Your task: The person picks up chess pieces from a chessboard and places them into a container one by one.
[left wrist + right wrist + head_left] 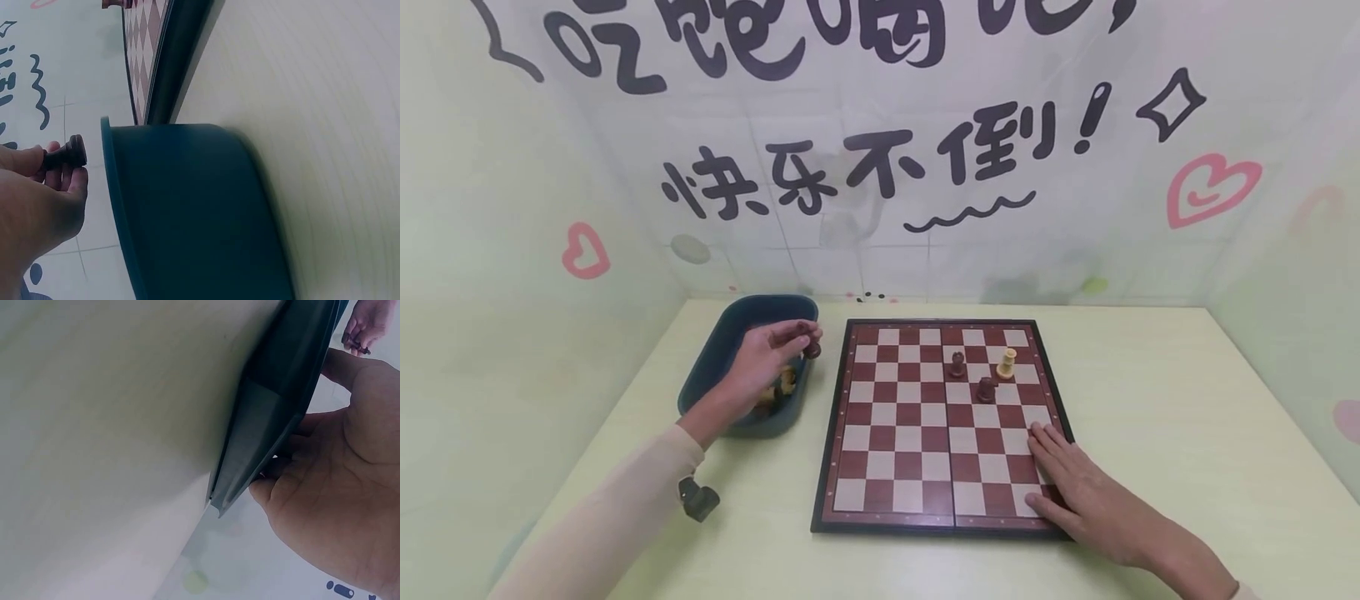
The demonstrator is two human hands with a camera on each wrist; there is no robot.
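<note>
**Chess set, partly laid out; one dark piece in the left hand**

Clock directions as seen by the head camera, from the board's centre unless noted.

- Table [1157, 408]: pale, wood-grained top; bears all below.
- Chessboard [895, 437]: red-brown and white squares, dark rim, lying flat.
- Bin [767, 427]: dark blue, at 10 o'clock, apart from the board; light pieces [787, 380] inside.
- Right hand [1090, 492]: at 4 o'clock, fingers extended and resting on the board's edge; holds nothing.
- Left hand [763, 358]: above the bin, thumb and fingers in a narrow pinch.
- Cream piece [1007, 364]: upright, between 1 and 2 o'clock.
- Dark pieces, two: one [957, 365] near 12, one [987, 390] near 2; both upright.
- Held dark piece [74, 151]: tilted, base outward, near the bin's 2 o'clock rim.
</note>
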